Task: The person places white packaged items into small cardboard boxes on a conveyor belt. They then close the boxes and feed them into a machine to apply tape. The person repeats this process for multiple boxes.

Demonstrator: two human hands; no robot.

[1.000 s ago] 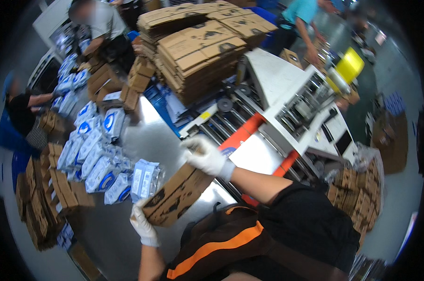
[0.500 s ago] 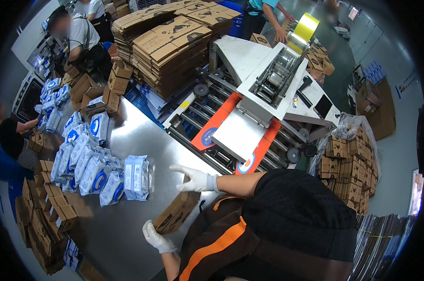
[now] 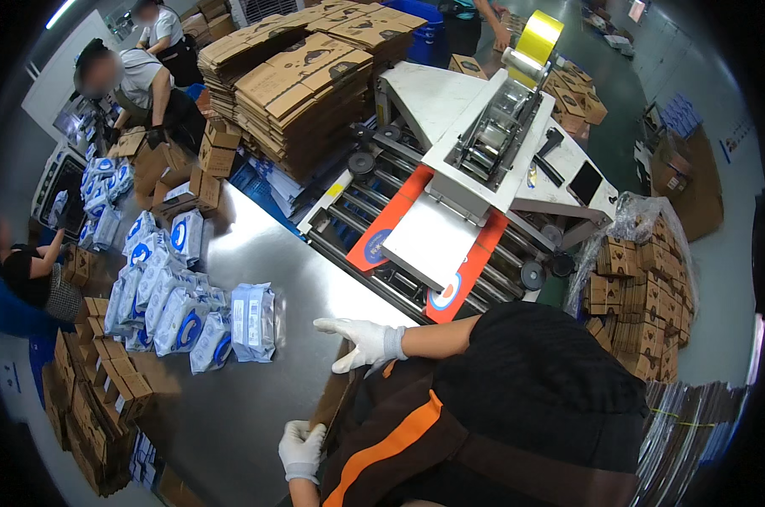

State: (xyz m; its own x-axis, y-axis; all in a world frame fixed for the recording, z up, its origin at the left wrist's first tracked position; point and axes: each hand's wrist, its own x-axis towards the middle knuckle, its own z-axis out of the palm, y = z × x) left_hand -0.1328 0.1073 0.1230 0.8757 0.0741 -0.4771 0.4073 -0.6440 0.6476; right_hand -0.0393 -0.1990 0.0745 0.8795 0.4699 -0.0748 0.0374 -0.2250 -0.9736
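A brown cardboard box (image 3: 332,395), seen narrow side on, is close to my body above the near edge of the metal table. My left hand (image 3: 302,449), in a white glove, has its fingers closed on the lower end. At the upper end is my right hand (image 3: 362,342), also gloved, with the box between its stretched fingers and its thumb. My right hand and the apron hide part of the box. Left of the hands, a white-and-blue soft pack (image 3: 253,323) stands alone beside a cluster of similar packs (image 3: 177,317).
The metal table (image 3: 230,422) runs under the packs. Beyond it stands a roller machine (image 3: 484,160) with a yellow tape roll (image 3: 539,38). Flattened cartons (image 3: 302,80) are stacked at the back; open boxes (image 3: 112,380) are on the left. Other people work at the far left and back.
The box has tipped more upright and come closer to my body. My left hand has shifted right and down with it, and my right hand has turned around its upper end.
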